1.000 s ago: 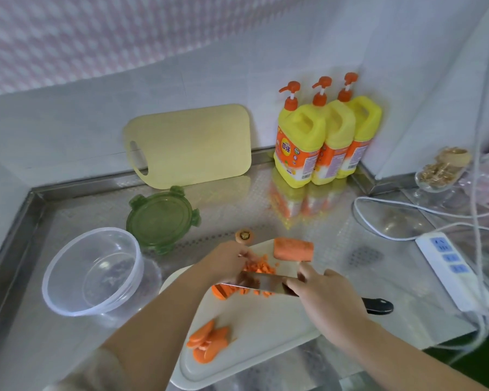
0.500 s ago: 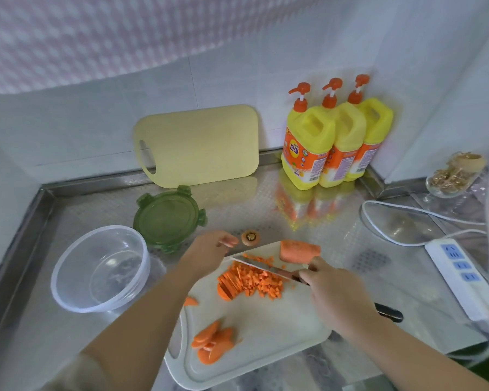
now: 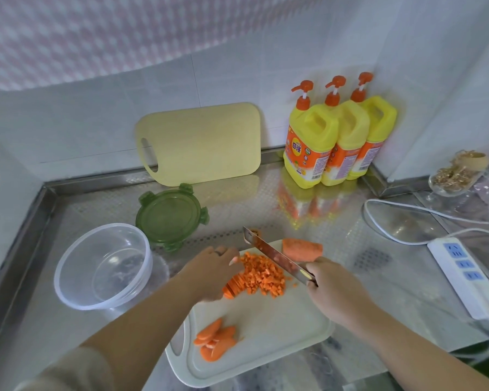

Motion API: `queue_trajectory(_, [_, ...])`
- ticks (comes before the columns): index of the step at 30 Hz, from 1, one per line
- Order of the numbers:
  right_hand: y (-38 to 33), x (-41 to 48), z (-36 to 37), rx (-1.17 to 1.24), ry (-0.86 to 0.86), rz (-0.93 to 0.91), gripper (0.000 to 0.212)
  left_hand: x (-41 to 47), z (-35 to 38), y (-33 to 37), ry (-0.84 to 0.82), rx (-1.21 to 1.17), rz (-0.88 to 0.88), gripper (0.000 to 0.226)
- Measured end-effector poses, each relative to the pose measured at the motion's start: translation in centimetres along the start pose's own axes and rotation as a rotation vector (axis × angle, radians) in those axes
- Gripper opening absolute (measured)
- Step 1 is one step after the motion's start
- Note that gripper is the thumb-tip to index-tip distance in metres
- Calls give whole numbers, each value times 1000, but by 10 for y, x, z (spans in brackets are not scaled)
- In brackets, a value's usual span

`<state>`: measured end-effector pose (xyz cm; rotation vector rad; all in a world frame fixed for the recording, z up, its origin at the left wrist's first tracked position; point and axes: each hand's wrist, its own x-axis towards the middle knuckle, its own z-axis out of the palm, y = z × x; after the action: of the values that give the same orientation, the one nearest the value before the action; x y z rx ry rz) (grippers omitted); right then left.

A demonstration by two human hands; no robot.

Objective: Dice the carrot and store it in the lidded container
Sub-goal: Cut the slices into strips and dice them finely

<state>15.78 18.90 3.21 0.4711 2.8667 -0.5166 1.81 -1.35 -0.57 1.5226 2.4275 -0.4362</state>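
The right hand (image 3: 333, 292) is wrapped tight round the handle of the knife (image 3: 274, 255), whose blade slants up and away from that grip, with the diced carrot (image 3: 266, 277) heaped just left of it and an uncut carrot chunk (image 3: 302, 249) just beyond. The left hand (image 3: 209, 273) curls its fingers over a stack of sliced carrot (image 3: 232, 289), holding it on the white cutting board (image 3: 280, 334). Left of that hand, off the board, stands the clear container (image 3: 76, 289), uncovered, its green lid (image 3: 171, 218) lying beyond it
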Motion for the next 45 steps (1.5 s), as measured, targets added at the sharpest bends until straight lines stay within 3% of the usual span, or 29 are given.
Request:
queue_trajectory(10, [-5, -3, 1, 30, -17, 12, 30, 5, -5, -1, -60, 12, -4, 56])
queue_trajectory(18, [-8, -4, 1, 18, -7, -22, 42, 15, -10, -1, -156, 6, -21, 54])
queue_trajectory(28, [-8, -2, 7, 18, 3, -4, 33, 12, -4, -1, -178, -29, -49, 49])
queue_trajectory(39, [-36, 1, 20, 107, -65, -115, 36, -14, 26, 20, -124, -347, -457, 28])
queue_trajectory(42, [-48, -1, 36, 131, -96, -137, 20, -21, 33, 28, -52, -463, -571, 23])
queue_trajectory(45, [-54, -4, 50, 130, -118, -108, 25, -27, 40, 29, -7, -591, -637, 32])
